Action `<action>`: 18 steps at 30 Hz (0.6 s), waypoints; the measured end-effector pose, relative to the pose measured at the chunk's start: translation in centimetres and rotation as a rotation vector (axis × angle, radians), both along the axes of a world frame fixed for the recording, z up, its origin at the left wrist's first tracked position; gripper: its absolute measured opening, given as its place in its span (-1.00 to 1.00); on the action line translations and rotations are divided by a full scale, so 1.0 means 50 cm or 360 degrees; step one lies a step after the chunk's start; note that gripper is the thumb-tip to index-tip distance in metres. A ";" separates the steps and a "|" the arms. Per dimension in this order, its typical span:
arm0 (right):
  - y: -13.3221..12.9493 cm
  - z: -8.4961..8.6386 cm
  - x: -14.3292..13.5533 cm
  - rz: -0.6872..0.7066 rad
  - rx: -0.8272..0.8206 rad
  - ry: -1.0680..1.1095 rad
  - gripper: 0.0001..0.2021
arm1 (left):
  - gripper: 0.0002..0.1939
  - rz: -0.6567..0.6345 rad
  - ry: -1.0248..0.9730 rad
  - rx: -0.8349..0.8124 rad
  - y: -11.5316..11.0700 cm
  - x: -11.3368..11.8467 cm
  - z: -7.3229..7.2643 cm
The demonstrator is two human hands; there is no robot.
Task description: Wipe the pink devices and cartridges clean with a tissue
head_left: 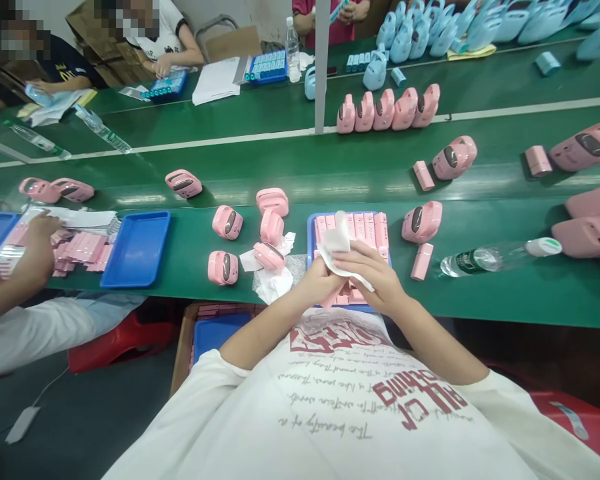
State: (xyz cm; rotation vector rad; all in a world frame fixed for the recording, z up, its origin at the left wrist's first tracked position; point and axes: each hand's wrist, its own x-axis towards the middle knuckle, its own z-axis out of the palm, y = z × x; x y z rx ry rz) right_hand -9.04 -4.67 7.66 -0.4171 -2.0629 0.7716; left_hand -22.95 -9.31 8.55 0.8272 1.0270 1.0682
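Observation:
Both my hands are over a blue tray (311, 233) filled with rows of pink blocks (365, 225). My left hand (321, 283) is closed around a pink piece (333, 297), most of it hidden by the fingers. Against that piece, my right hand (375, 275) presses a white cloth (336, 243), its fingers bent over it. Left of the tray, crumpled white wipes (275, 285) lie beneath a pink handled casing (269, 256). Another pink casing (422, 221) and a loose pink block (422, 261) are to the right of the tray.
A water bottle (495, 259) lies on its side at right. Further left are a blue tray (136, 250) and a co-worker's hand (43, 230) among pink parts. A grey post (321, 67) rises mid-table. Pink casings (384, 110) line the divider; blue casings (420, 30) stand beyond.

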 end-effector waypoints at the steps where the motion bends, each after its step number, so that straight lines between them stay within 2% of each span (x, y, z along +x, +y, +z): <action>1: 0.004 -0.007 0.008 -0.0004 -0.0073 0.0040 -0.70 | -0.79 -0.0003 0.0006 -0.0026 0.000 0.000 -0.003; 3: 0.013 -0.022 0.020 -0.0251 -0.0406 0.0156 -0.69 | -0.71 -0.0004 -0.0068 -0.0134 0.000 0.001 -0.009; 5: 0.022 -0.035 0.024 -0.0695 -0.0861 0.0396 -0.66 | -0.54 -0.0008 -0.0212 -0.0219 0.001 0.003 -0.014; 7: 0.032 -0.044 0.023 -0.1026 -0.1232 0.0742 -0.63 | -0.43 -0.0011 -0.0316 -0.0233 0.000 0.003 -0.017; 10: 0.037 -0.047 0.021 -0.1143 -0.1507 0.1141 -0.64 | -0.40 -0.0021 -0.0422 -0.0212 -0.001 -0.002 -0.010; 12: 0.030 -0.043 0.022 -0.1129 -0.1553 0.1202 -0.66 | -0.41 -0.0027 -0.0471 -0.0196 -0.002 -0.004 -0.002; 14: 0.014 -0.039 0.022 -0.1127 -0.1474 0.1163 -0.67 | -0.42 0.0000 -0.0467 -0.0210 -0.001 -0.003 0.005; 16: -0.008 -0.036 0.019 -0.1132 -0.1257 0.1045 -0.67 | -0.47 0.0103 -0.0428 -0.0287 0.001 0.003 0.006; 18: -0.030 -0.037 0.012 -0.0955 -0.0901 0.0770 -0.67 | -0.52 0.0251 -0.0392 -0.0388 0.006 0.012 0.005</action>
